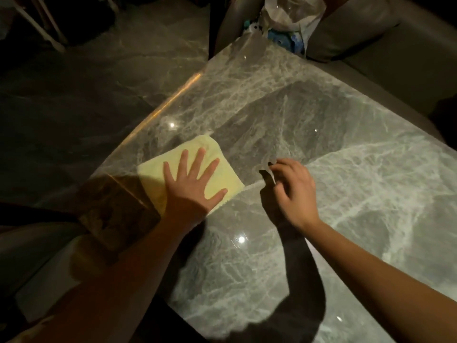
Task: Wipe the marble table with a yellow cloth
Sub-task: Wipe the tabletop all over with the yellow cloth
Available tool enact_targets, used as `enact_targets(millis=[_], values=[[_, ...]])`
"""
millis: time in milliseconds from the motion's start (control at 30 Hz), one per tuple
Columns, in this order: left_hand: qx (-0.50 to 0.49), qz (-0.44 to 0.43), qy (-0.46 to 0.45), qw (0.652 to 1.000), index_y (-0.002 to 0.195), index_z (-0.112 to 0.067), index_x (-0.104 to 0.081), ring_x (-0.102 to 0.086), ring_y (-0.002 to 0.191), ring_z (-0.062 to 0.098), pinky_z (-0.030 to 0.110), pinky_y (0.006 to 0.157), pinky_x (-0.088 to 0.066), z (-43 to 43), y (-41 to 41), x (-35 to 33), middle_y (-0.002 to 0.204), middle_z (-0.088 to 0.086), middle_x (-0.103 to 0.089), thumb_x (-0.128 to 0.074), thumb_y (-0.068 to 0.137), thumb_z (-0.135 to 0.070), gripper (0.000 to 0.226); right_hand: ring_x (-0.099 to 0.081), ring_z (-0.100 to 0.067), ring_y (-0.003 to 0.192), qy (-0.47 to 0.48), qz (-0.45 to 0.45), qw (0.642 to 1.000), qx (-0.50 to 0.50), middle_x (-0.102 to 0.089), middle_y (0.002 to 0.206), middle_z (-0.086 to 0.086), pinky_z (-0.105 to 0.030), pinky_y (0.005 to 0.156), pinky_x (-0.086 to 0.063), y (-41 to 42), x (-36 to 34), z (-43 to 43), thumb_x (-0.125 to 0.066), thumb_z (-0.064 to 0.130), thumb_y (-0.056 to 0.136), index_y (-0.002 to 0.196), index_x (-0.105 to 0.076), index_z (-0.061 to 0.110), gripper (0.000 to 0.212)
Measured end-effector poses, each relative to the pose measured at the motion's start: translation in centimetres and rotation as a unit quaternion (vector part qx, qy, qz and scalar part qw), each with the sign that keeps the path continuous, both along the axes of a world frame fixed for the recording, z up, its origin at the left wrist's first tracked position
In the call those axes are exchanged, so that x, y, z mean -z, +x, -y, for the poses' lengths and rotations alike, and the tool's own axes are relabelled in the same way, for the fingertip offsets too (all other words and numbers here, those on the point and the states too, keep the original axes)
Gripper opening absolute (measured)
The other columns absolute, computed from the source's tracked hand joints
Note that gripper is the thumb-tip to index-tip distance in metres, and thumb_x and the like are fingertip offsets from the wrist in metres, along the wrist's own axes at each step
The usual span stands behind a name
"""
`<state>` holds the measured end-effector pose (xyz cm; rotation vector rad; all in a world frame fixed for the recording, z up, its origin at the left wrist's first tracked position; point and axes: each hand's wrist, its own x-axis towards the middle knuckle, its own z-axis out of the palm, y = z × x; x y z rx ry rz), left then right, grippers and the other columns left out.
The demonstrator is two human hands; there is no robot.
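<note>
The surface [321, 149] is grey-green marble, webbed all over with pale white veins and broken by darker grey patches. The cloth [222, 179] on it is a soft, plain pale yellow (no print or stripe). The floor [111, 78] is darker grey marble with faint light veining. Beyond the far edge, a translucent whitish bag [294, 13] shows over something blue [286, 40].

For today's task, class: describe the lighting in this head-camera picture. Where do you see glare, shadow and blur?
Head view: dim room, light from above; small bright glare spots on the glossy table; dark arm shadows fall across it near the right hand; the cloth under the left hand is well lit; edges curve from the wide lens; the right fingertips look slightly blurred.
</note>
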<state>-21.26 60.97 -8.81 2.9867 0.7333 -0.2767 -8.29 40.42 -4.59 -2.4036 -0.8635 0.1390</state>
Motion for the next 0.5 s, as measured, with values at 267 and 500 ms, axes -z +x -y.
enact_targets(millis=[267,500], values=[[-0.024,0.033,0.042,0.998,0.150,-0.029,-0.021,-0.016,0.142,0.044,0.069,0.106,-0.015,-4.0,-9.6,0.3,0.159,0.012,-0.015,-0.026,0.084,-0.069,0.078,-0.046,-0.018,0.127,-0.036,0.009,0.998,0.050,-0.058,0.127,0.003,-0.045,0.106,-0.033,0.7,0.1,3.0,-0.050,0.019,0.082,0.117,-0.060,0.022,0.037],[0.074,-0.011,-0.004,0.997,0.146,-0.025,-0.034,-0.023,0.140,0.046,0.070,0.105,-0.017,4.4,-11.5,-0.3,0.155,0.016,-0.025,-0.030,0.088,-0.064,0.070,-0.047,-0.012,0.122,0.012,-0.001,0.995,0.102,-0.059,0.121,0.007,-0.034,0.102,-0.029,-1.0,0.8,1.0,-0.054,0.012,0.086,0.115,-0.060,0.024,0.032]])
